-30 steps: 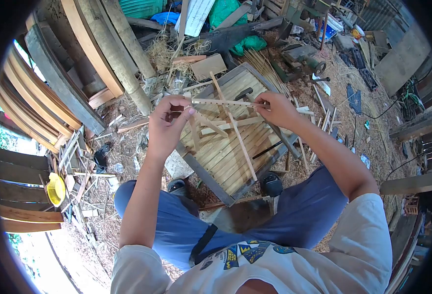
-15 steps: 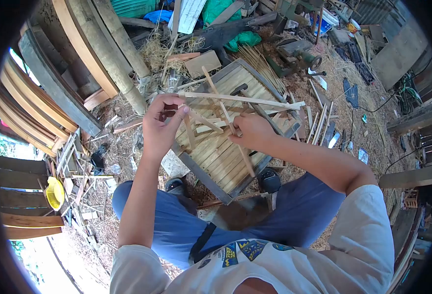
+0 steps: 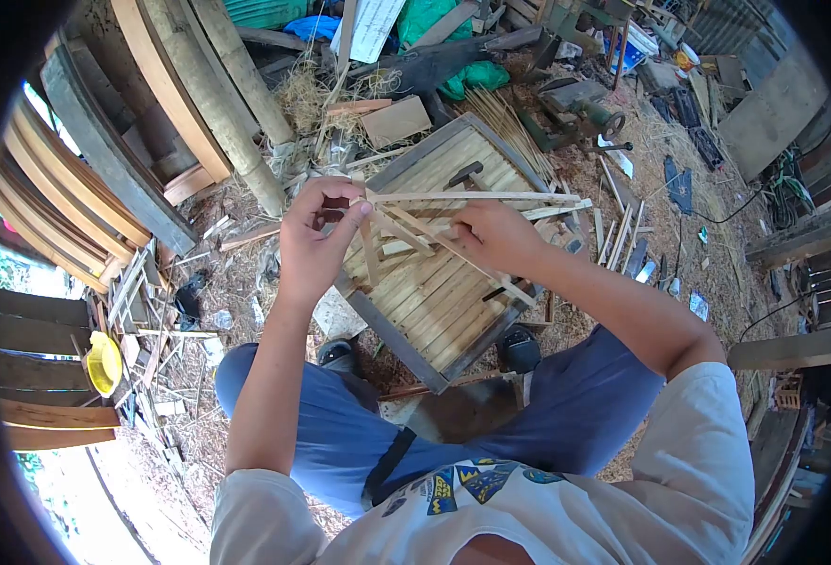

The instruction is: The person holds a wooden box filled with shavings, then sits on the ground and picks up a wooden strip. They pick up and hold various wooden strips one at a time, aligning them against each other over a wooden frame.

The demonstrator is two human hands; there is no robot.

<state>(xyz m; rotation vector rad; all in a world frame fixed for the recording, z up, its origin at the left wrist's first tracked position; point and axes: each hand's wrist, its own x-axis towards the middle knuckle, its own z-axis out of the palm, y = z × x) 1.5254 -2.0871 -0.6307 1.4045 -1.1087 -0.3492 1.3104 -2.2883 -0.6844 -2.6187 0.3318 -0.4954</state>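
Note:
My left hand [image 3: 326, 226] pinches the meeting ends of several thin wooden strips between thumb and fingertips. One long wooden strip [image 3: 491, 197] reaches right from there. Below it, another strip [image 3: 500, 281] slants down to the right, and my right hand [image 3: 495, 237] has its curled fingers closed on this one near its middle. Part of it is hidden by the fingers. Under both hands lies a slatted wooden panel [image 3: 411, 315] with a dark frame. A hammer [image 3: 465, 173] rests on the panel, its handle partly covered by the strips and my right hand.
Loose wood offcuts [image 3: 618, 240] lie on the shavings-covered ground to the right. A metal vise-like tool [image 3: 585, 108] stands beyond the panel. Bamboo poles and planks [image 3: 217, 104] lean at the left, near a yellow plastic bowl [image 3: 104, 364].
My right hand has brought its strip from a crossing position round to the left hand, so its end now meets the other strips there. The left hand stays nearly in place.

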